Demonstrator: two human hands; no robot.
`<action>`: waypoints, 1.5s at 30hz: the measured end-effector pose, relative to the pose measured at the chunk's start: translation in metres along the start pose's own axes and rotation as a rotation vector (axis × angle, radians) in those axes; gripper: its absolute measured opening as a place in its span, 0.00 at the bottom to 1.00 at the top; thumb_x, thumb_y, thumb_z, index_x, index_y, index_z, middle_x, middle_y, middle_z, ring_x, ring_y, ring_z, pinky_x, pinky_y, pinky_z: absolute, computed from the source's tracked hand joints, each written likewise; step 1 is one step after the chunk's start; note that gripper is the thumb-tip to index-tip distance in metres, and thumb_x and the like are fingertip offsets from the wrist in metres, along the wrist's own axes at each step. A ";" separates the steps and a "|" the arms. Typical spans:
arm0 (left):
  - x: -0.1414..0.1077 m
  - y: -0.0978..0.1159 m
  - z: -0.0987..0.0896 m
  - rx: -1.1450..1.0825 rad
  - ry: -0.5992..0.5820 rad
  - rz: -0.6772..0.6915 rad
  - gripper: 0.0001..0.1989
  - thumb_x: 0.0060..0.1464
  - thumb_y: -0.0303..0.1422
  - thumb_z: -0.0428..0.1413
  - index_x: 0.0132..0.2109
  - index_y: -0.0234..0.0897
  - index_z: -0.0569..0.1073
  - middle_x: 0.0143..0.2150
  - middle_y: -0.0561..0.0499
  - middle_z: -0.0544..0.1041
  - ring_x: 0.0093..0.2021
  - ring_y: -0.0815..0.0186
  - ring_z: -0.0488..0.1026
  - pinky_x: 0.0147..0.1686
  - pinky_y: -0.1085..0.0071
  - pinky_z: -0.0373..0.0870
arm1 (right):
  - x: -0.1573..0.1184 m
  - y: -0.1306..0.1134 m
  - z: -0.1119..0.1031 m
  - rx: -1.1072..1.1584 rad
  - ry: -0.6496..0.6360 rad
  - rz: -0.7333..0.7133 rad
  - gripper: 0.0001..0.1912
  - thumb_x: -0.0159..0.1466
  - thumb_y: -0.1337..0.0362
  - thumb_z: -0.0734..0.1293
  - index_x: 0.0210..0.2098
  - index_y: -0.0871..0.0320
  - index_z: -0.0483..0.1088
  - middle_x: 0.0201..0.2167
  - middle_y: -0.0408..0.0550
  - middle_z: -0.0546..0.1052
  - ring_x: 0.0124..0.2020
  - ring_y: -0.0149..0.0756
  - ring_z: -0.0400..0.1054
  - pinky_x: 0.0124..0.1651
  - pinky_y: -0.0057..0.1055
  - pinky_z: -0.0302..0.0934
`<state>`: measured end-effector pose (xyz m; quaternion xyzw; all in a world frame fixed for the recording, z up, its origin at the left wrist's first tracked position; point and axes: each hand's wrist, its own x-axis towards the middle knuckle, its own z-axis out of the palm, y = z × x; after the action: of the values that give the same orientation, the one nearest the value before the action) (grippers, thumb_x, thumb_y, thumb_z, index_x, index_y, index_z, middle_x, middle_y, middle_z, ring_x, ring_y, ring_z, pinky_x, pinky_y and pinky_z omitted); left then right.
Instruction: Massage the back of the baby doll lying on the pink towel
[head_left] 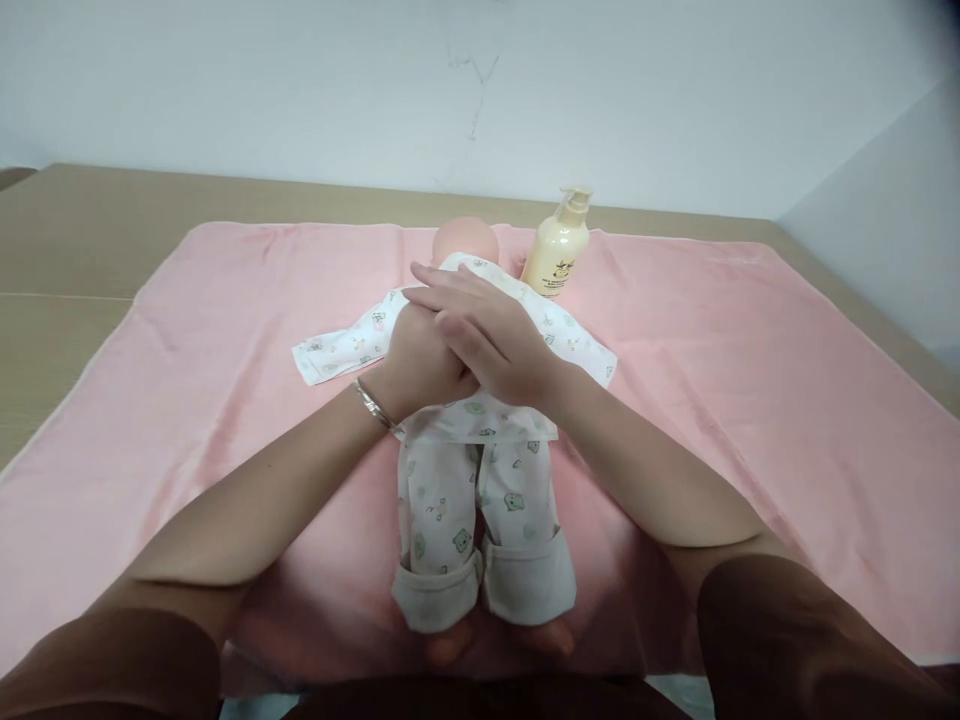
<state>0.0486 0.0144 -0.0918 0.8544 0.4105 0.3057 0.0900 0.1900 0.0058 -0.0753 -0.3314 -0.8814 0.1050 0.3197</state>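
Observation:
My right hand [501, 330] lies over my left hand [420, 355], its fingers stretched out across the back of the left. Most of the left hand's fingers are hidden under the right; a bracelet circles the left wrist. Both hands are above the chest of a baby doll [463, 238], and I cannot tell whether they touch it. The doll lies with its head away from me, in a white printed top [487, 420] and matching trousers [442, 510] with turned-up cuffs. Its sleeves spread out to both sides. A cream-coloured pump bottle [556, 245] stands right of the doll's head.
A pink blanket [720, 380] with some creases lies under the doll. It covers much of a wooden table [90, 225]. Behind the table rises a pale wall [300, 100] with a crack, and another wall [892, 210] is on the right.

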 end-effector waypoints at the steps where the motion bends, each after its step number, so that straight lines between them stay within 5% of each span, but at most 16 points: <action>1: 0.000 0.007 -0.009 0.039 -0.025 0.028 0.12 0.49 0.40 0.52 0.35 0.42 0.77 0.34 0.43 0.82 0.44 0.50 0.79 0.46 0.48 0.76 | -0.001 -0.009 -0.007 0.080 0.022 -0.039 0.33 0.79 0.53 0.41 0.63 0.56 0.70 0.68 0.46 0.68 0.73 0.34 0.56 0.77 0.43 0.51; 4: 0.001 0.022 -0.028 0.099 -0.077 0.055 0.11 0.50 0.41 0.51 0.30 0.44 0.75 0.27 0.47 0.77 0.42 0.54 0.78 0.48 0.51 0.76 | -0.002 -0.020 -0.020 0.328 0.083 -0.092 0.29 0.79 0.55 0.45 0.60 0.56 0.72 0.63 0.44 0.72 0.69 0.32 0.62 0.74 0.35 0.59; 8: 0.002 0.018 -0.029 0.113 -0.036 0.011 0.12 0.51 0.40 0.50 0.26 0.44 0.73 0.23 0.48 0.72 0.40 0.57 0.77 0.46 0.55 0.76 | 0.001 -0.018 -0.016 0.468 0.098 0.038 0.26 0.79 0.56 0.47 0.59 0.59 0.71 0.61 0.44 0.74 0.65 0.31 0.67 0.70 0.31 0.64; 13: 0.006 -0.005 -0.020 0.159 0.157 0.003 0.18 0.59 0.40 0.46 0.23 0.42 0.67 0.23 0.48 0.70 0.34 0.61 0.73 0.40 0.59 0.73 | 0.006 -0.009 -0.003 0.391 0.119 0.238 0.28 0.79 0.57 0.48 0.65 0.65 0.66 0.65 0.49 0.70 0.69 0.34 0.62 0.73 0.33 0.60; 17: 0.012 -0.014 -0.024 0.083 0.331 -0.062 0.17 0.64 0.39 0.45 0.32 0.43 0.75 0.34 0.50 0.79 0.40 0.64 0.76 0.47 0.61 0.75 | 0.009 0.002 0.001 0.149 0.112 0.264 0.27 0.79 0.59 0.50 0.69 0.68 0.60 0.66 0.52 0.68 0.69 0.38 0.60 0.73 0.35 0.57; 24: 0.018 -0.031 0.005 -0.024 0.215 -0.273 0.17 0.62 0.31 0.47 0.52 0.41 0.76 0.56 0.48 0.80 0.59 0.60 0.74 0.66 0.59 0.70 | 0.008 0.032 0.017 -0.021 0.085 0.230 0.21 0.78 0.64 0.50 0.59 0.60 0.69 0.55 0.50 0.77 0.56 0.38 0.69 0.62 0.32 0.63; 29: 0.017 -0.045 0.032 -0.033 0.079 -0.338 0.24 0.64 0.37 0.47 0.63 0.35 0.69 0.68 0.41 0.71 0.71 0.54 0.63 0.76 0.52 0.56 | 0.006 0.063 0.024 -0.190 0.101 0.498 0.20 0.72 0.66 0.56 0.57 0.65 0.72 0.58 0.56 0.75 0.60 0.47 0.68 0.66 0.41 0.61; 34: 0.020 -0.044 0.030 -0.003 0.025 -0.399 0.23 0.65 0.40 0.45 0.59 0.33 0.71 0.61 0.37 0.75 0.64 0.51 0.68 0.70 0.49 0.62 | 0.009 0.064 0.020 -0.305 -0.035 0.648 0.24 0.76 0.59 0.54 0.57 0.70 0.71 0.59 0.66 0.73 0.61 0.55 0.67 0.66 0.49 0.62; 41: 0.026 -0.052 0.017 -0.060 -0.060 -0.420 0.21 0.66 0.43 0.42 0.43 0.35 0.73 0.49 0.40 0.79 0.49 0.56 0.74 0.58 0.55 0.71 | 0.002 0.024 0.023 -0.389 -0.145 0.504 0.26 0.76 0.64 0.54 0.66 0.78 0.62 0.67 0.70 0.65 0.71 0.58 0.55 0.74 0.50 0.53; 45: 0.020 -0.035 0.016 0.145 -0.078 -0.384 0.19 0.66 0.38 0.40 0.42 0.33 0.73 0.46 0.36 0.78 0.52 0.53 0.73 0.60 0.53 0.70 | 0.005 0.046 0.018 -0.274 -0.137 0.536 0.26 0.78 0.58 0.51 0.59 0.71 0.68 0.62 0.68 0.70 0.66 0.56 0.62 0.69 0.52 0.58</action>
<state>0.0452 0.0541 -0.1097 0.7759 0.5828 0.2193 0.1007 0.1997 0.0445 -0.1054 -0.5840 -0.7882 0.0880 0.1728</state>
